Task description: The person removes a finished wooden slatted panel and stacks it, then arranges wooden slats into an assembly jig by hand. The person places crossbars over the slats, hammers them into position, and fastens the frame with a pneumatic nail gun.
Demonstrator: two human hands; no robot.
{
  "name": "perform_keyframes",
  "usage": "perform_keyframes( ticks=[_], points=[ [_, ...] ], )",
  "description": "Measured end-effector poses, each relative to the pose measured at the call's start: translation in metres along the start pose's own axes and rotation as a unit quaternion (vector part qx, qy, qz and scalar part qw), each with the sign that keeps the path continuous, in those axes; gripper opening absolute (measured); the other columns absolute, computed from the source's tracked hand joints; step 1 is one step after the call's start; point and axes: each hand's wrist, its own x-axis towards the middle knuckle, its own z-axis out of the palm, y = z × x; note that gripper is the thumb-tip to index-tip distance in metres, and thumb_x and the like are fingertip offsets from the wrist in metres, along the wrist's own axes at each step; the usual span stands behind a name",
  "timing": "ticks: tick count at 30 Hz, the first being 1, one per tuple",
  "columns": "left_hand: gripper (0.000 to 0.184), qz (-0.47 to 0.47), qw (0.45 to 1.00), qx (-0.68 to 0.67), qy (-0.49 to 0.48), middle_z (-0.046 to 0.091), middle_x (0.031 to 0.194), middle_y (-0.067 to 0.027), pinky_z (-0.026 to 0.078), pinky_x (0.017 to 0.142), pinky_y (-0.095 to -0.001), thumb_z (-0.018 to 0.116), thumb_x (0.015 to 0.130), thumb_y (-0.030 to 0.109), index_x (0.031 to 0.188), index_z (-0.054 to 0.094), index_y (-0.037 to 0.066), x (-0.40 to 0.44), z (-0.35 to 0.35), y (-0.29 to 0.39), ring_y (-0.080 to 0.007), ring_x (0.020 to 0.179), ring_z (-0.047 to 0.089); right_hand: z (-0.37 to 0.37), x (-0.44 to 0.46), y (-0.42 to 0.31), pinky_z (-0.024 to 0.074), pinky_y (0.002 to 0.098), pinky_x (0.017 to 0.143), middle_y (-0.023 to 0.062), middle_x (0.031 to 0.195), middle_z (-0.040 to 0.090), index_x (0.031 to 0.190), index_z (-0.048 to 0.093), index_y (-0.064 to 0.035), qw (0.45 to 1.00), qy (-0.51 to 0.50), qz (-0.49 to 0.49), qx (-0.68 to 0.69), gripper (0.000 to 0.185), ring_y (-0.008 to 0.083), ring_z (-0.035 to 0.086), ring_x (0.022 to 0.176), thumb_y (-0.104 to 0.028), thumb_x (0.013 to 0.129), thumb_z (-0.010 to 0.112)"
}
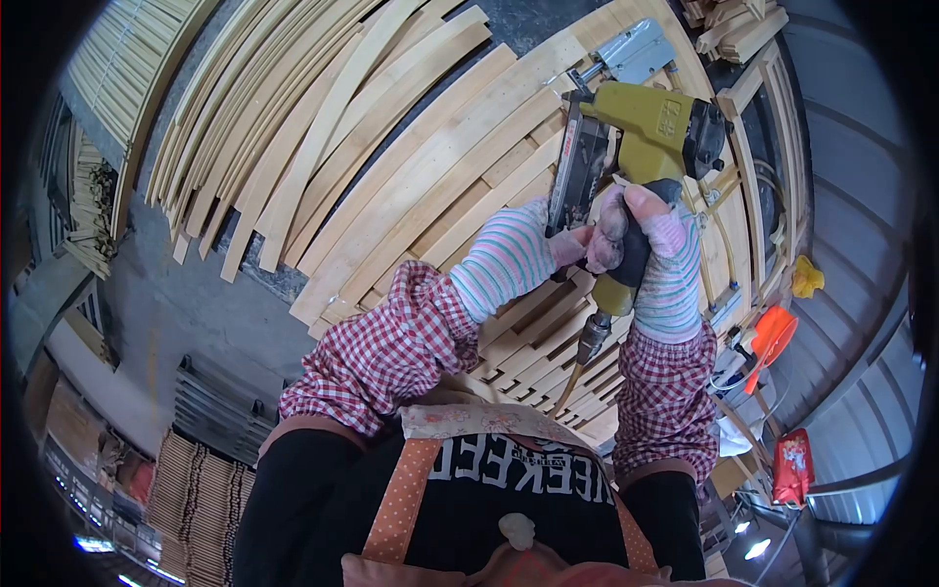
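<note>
An olive-yellow pneumatic nail gun (641, 110) is held up over the wooden slats, its dark magazine on the left side. My right hand (657, 213), in a striped fingerless glove, is wrapped round its black grip. My left hand (575, 245), gloved the same way, has its fingers closed at the lower end of the magazine (567, 176). Where the fingers of both hands meet, part of the grip is hidden. An air hose (569, 389) runs down from the metal coupling (593, 338) under the handle.
Below the nail gun lies a slatted wooden panel (421, 210). Curved loose strips (284, 127) lie to its left. A metal hinge-like plate (636, 51) sits at the panel's far end. On the right are an orange plastic item (773, 338) and a red packet (792, 468).
</note>
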Motion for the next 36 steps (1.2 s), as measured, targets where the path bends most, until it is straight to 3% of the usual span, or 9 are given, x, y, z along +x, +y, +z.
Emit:
perform_keyframes(
  ticks=[14, 15, 22, 27, 29, 31, 33, 34, 36],
  points=[
    [0.042, 0.015, 0.999, -0.030, -0.006, 0.062, 0.096, -0.0126, 0.049, 0.070, -0.0241, 0.063, 0.086, 0.021, 0.116, 0.050, -0.006, -0.020, 0.023, 0.007, -0.0147, 0.079, 0.058, -0.084, -0.063, 0.028, 0.0427, 0.0242, 0.045, 0.0077, 0.063, 0.056, 0.074, 0.059, -0.0013, 0.991, -0.024, -0.101, 0.086, 0.021, 0.0140, 0.051, 0.048, -0.020, 0.083, 0.058],
    [0.038, 0.124, 0.988, -0.077, -0.040, 0.060, 0.102, -0.0120, 0.049, 0.070, -0.0244, 0.060, 0.088, 0.013, 0.119, 0.048, -0.004, -0.018, 0.027, -0.009, -0.0154, 0.078, 0.057, -0.116, -0.090, 0.040, 0.0427, 0.0240, 0.045, 0.0075, 0.063, 0.056, 0.076, 0.059, -0.0011, 0.990, 0.003, -0.100, 0.101, 0.020, 0.0140, 0.051, 0.048, -0.020, 0.083, 0.058],
    [0.019, 0.010, 0.997, 0.068, 0.043, 0.065, 0.085, -0.0077, 0.050, 0.059, -0.0241, 0.058, 0.090, 0.018, 0.103, 0.057, 0.004, -0.068, 0.076, -0.021, -0.0149, 0.063, 0.060, -0.356, -0.287, 0.183, 0.0426, 0.0241, 0.048, 0.0066, 0.078, 0.055, 0.124, 0.041, -0.0041, 0.916, 0.385, -0.101, 0.048, 0.048, 0.0122, 0.050, 0.058, -0.017, 0.080, 0.055],
    [0.016, 0.003, 0.997, 0.072, 0.005, 0.067, 0.089, -0.0131, 0.054, 0.058, -0.0255, 0.060, 0.089, 0.016, 0.099, 0.057, 0.005, -0.093, 0.142, -0.031, -0.0197, 0.064, 0.065, -0.508, -0.311, 0.278, 0.0481, 0.0447, 0.080, 0.0243, 0.108, 0.059, 0.124, 0.040, -0.0001, 0.731, 0.561, 0.161, -0.352, 0.054, 0.0452, 0.059, 0.095, -0.021, 0.078, 0.059],
    [0.016, 0.014, 0.997, 0.075, -0.020, 0.066, 0.089, -0.0119, 0.053, 0.060, -0.0255, 0.059, 0.089, 0.016, 0.100, 0.057, 0.005, -0.102, 0.144, -0.039, -0.0193, 0.066, 0.064, -0.527, -0.291, 0.276, 0.0478, 0.0428, 0.084, 0.0252, 0.113, 0.056, 0.121, 0.044, 0.0017, 0.620, 0.540, 0.137, -0.552, 0.052, 0.0425, 0.056, 0.102, -0.022, 0.078, 0.059],
    [0.016, 0.013, 0.998, 0.061, -0.004, 0.066, 0.088, -0.0113, 0.052, 0.060, -0.0251, 0.058, 0.089, 0.015, 0.101, 0.057, 0.005, -0.121, 0.140, -0.036, -0.0193, 0.066, 0.064, -0.577, -0.254, 0.254, 0.0456, 0.0419, 0.091, 0.0250, 0.118, 0.054, 0.124, 0.047, 0.0027, 0.577, 0.605, -0.087, -0.542, 0.054, 0.0400, 0.054, 0.108, -0.024, 0.079, 0.061],
    [0.017, 0.015, 0.995, 0.078, 0.056, 0.066, 0.089, -0.0117, 0.052, 0.060, -0.0253, 0.058, 0.089, 0.015, 0.102, 0.057, 0.004, -0.139, 0.115, -0.037, -0.0195, 0.066, 0.064, -0.596, -0.230, 0.158, 0.0442, 0.0369, 0.092, 0.0220, 0.124, 0.054, 0.130, 0.044, 0.0032, 0.710, 0.606, -0.166, -0.318, 0.056, 0.0324, 0.054, 0.111, -0.026, 0.085, 0.059],
    [0.018, 0.009, 0.993, 0.069, 0.098, 0.066, 0.089, -0.0122, 0.052, 0.060, -0.0255, 0.059, 0.089, 0.015, 0.103, 0.057, 0.004, -0.150, 0.103, -0.038, -0.0197, 0.067, 0.064, -0.621, -0.193, 0.141, 0.0429, 0.0345, 0.093, 0.0193, 0.119, 0.058, 0.127, 0.049, 0.0029, 0.729, 0.622, -0.258, -0.123, 0.052, 0.0293, 0.056, 0.109, -0.030, 0.087, 0.057],
    [0.021, 0.000, 0.980, 0.105, 0.170, 0.066, 0.090, -0.0131, 0.052, 0.061, -0.0262, 0.059, 0.088, 0.015, 0.105, 0.056, 0.003, -0.178, 0.081, -0.034, -0.0200, 0.068, 0.064, -0.669, -0.145, 0.121, 0.0465, 0.0388, 0.084, 0.0199, 0.115, 0.061, 0.122, 0.053, -0.0011, 0.711, 0.628, -0.277, -0.149, 0.050, 0.0334, 0.059, 0.102, -0.034, 0.083, 0.055]
  ],
)
